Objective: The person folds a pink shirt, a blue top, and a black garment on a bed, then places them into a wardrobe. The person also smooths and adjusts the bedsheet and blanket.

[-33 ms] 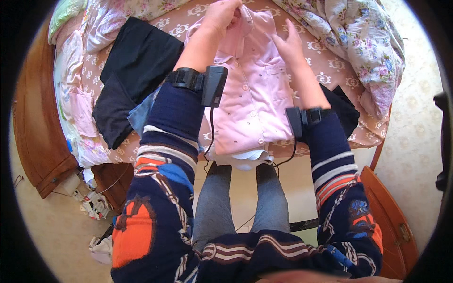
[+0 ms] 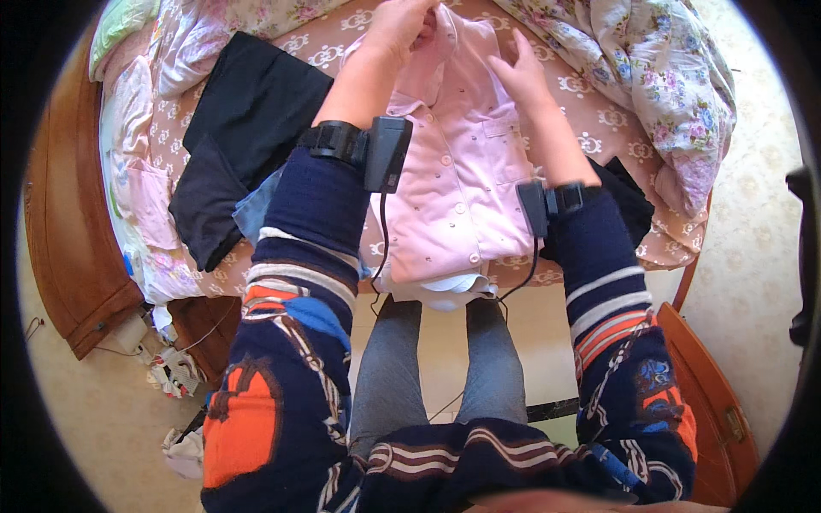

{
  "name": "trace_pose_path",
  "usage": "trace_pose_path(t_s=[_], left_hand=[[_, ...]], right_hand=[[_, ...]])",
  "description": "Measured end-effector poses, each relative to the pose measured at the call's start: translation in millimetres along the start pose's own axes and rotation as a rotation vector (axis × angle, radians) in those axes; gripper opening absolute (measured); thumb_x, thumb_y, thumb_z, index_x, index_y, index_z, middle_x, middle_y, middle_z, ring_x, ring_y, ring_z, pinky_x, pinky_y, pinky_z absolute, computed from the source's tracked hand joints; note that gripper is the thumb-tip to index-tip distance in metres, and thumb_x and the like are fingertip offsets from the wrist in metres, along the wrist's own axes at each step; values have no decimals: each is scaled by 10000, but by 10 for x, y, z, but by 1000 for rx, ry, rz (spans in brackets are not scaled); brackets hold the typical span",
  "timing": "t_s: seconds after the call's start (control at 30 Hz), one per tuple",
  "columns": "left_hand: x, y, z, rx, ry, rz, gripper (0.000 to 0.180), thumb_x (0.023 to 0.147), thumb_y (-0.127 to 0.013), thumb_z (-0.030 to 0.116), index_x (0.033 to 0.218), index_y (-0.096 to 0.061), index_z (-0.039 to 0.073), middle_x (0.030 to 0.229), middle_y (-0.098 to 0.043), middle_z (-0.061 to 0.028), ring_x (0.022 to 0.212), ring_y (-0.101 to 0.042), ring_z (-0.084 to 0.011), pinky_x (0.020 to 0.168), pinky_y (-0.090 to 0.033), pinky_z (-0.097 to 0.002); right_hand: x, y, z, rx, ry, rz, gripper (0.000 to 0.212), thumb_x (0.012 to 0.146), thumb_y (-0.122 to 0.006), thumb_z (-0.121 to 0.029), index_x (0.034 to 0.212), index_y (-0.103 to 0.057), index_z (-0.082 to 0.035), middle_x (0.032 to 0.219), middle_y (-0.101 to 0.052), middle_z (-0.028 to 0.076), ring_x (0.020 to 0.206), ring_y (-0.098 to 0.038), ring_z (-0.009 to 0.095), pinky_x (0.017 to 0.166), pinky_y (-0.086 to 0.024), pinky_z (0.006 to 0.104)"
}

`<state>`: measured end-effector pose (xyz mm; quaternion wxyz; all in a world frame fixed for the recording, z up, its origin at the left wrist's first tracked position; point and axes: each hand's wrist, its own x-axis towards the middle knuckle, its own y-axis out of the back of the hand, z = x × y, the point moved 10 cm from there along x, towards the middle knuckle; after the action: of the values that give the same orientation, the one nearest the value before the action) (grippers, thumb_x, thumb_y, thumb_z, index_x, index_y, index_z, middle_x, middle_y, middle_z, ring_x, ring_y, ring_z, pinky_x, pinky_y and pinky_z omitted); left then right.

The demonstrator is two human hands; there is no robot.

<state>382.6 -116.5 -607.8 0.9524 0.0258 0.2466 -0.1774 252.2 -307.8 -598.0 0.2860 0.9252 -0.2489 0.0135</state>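
A pink button-up shirt [image 2: 445,184] with a collar and a chest pocket lies front up on the bed, its lower end near the bed's front edge. My left hand [image 2: 407,27] is closed at the collar, its fingertips partly hidden, gripping the fabric. My right hand [image 2: 522,75] is open beside the shirt's right shoulder, thumb and fingers apart, holding nothing. White cloth [image 2: 445,289] shows from under the shirt's lower end.
Folded black clothes [image 2: 252,103] lie left of the shirt, with blue cloth [image 2: 251,212] beside them. Another black garment [image 2: 631,192] is by my right forearm. A floral quilt [image 2: 676,94] is heaped at the right. A wooden headboard [image 2: 73,222] borders the left side.
My right hand has shifted very slightly up and left. My left hand stays at the collar, and the shirt looks the same.
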Motion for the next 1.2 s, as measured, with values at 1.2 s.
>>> trace_pose_path(t_s=[1.2], left_hand=[[-951, -337, -586, 1208, -851, 451, 51, 779, -671, 161, 818, -649, 138, 841, -641, -62, 865, -634, -292, 763, -472, -445]], right_hand=[[94, -1313, 617, 650, -817, -461, 271, 953, -622, -242, 1078, -639, -2, 974, -707, 122, 846, -729, 225, 670, -594, 321]])
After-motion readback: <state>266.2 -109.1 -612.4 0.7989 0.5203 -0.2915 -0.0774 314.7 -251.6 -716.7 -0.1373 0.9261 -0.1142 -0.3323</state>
